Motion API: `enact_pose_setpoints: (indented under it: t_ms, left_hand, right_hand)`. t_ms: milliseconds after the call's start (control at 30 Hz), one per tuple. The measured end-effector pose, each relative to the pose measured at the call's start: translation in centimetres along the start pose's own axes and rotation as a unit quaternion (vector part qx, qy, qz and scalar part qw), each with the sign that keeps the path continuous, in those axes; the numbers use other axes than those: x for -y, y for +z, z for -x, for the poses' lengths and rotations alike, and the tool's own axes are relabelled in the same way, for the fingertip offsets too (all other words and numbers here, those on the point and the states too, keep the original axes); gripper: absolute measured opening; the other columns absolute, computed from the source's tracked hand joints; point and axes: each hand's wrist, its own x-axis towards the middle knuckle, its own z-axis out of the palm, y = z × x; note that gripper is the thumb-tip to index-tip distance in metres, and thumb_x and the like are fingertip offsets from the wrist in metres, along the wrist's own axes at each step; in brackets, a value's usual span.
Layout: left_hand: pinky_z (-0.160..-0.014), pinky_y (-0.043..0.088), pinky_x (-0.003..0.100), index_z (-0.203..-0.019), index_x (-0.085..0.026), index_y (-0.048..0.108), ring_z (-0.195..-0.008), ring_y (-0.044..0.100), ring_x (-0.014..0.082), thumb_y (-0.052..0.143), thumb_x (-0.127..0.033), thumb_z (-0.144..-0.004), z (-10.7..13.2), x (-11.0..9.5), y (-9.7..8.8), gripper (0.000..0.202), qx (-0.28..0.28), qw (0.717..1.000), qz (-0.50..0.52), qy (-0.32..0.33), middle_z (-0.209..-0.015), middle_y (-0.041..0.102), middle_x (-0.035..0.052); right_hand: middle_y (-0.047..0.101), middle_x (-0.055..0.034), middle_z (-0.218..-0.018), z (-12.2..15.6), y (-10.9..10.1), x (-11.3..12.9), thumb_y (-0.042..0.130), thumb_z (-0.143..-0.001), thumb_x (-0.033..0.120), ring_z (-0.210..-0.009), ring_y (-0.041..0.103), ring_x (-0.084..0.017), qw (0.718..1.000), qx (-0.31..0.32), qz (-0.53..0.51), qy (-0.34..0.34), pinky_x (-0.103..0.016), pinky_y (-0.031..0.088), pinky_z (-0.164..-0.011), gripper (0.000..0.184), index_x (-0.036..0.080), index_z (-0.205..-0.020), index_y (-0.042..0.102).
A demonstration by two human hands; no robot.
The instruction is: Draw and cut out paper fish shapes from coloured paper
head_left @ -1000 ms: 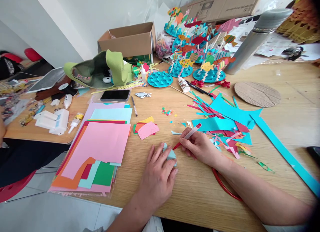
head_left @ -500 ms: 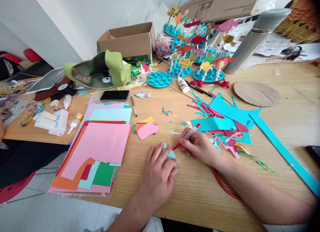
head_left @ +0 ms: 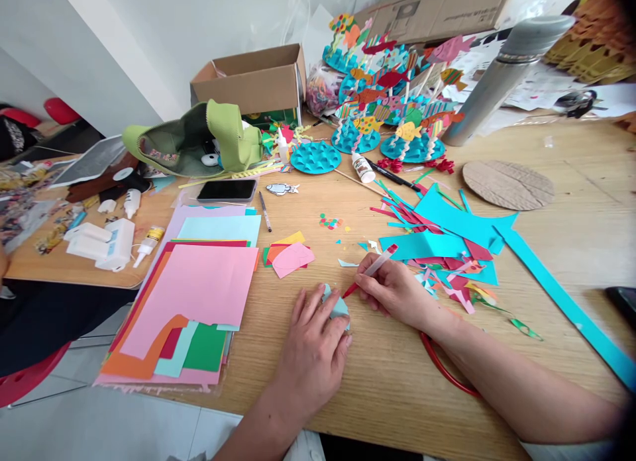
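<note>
The left hand (head_left: 313, 345) is pressing down on a small piece of light-blue paper (head_left: 338, 308), its fingers (head_left: 309, 312) spread rather than closed, with the fingertips resting against the piece. The paper is lying on the wooden worktop (head_left: 397, 395), right at the front of that hand. The right hand (head_left: 395, 292) is gripping a red-tipped marker (head_left: 373, 266), its fingers (head_left: 370, 282) closed narrowly around the barrel in a pen hold. The red tip is angling down just beside the paper; whether it is touching, I cannot tell. The right forearm (head_left: 501, 388) is resting along the worktop, over a red plastic loop (head_left: 440, 365). Cut turquoise card scraps (head_left: 437, 249) are heaped beside the right hand, and a stack of coloured paper sheets (head_left: 189, 302) is lying left of the left hand. Further back, an open cardboard box (head_left: 253, 73) is standing behind a green fabric pouch (head_left: 191, 140), which is gaping open, and a clear plastic bag (head_left: 322, 90) is holding coloured paper scraps.
</note>
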Motion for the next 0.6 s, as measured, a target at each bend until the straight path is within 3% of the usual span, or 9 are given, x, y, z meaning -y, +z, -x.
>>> enact_pose_setpoints:
  t_ms: [600]
  left_hand:
    - [-0.111, 0.030, 0.058, -0.102, -0.019, 0.061, -0.137, 0.035, 0.0271, 0.048, -0.016, -0.089, -0.03, -0.07, -0.06, 0.018, -0.003, 1.000, -0.004, 0.000, -0.139, 0.051, 0.0079]
  right_hand:
    - [0.049, 0.0086, -0.048, 0.06, 0.04, 0.03, 0.052, -0.087, 0.031, -0.033, 0.041, -0.007, 1.000, 0.003, -0.006, -0.001, -0.016, 0.032, -0.032, 0.016, 0.022, -0.075, 0.043]
